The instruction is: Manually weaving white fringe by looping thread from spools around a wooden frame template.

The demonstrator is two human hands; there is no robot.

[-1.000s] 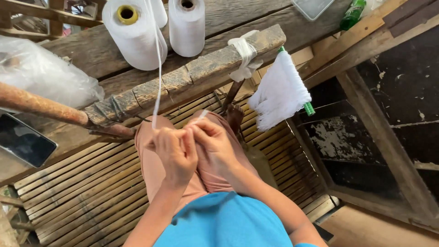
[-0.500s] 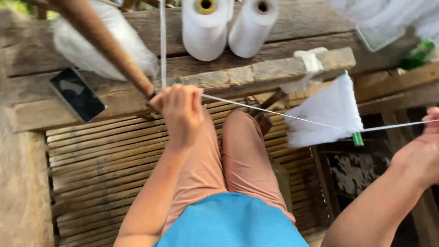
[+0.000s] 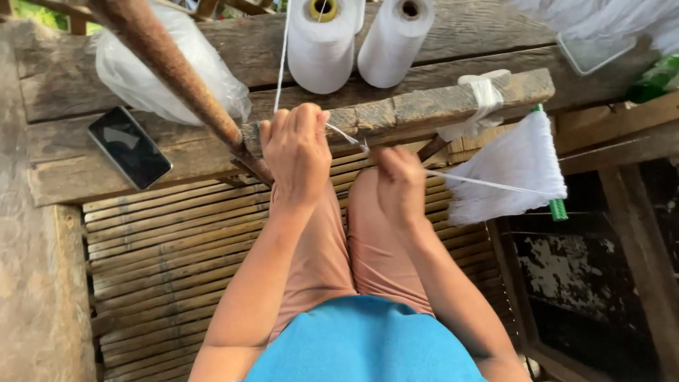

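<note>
Your left hand [image 3: 297, 152] and right hand [image 3: 399, 185] both pinch the thread [image 3: 346, 136] at the beam's [image 3: 424, 106] front edge (cones [image 3: 322, 46] behind).

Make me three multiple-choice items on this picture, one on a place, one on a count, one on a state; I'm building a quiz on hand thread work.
1. Where does the phone lie?
A. on the wooden plank, left of the hands
B. on the person's lap
C. on the thread cones

2. How many white thread cones stand on the plank?
A. one
B. two
C. four

3. How is the thread from the right hand to the white bundle?
A. cut
B. coiled
C. stretched straight

Answers: 1 A, it rests flat beside the plastic bag. 2 B, two stand side by side. 3 C, it runs as one straight line.
</note>
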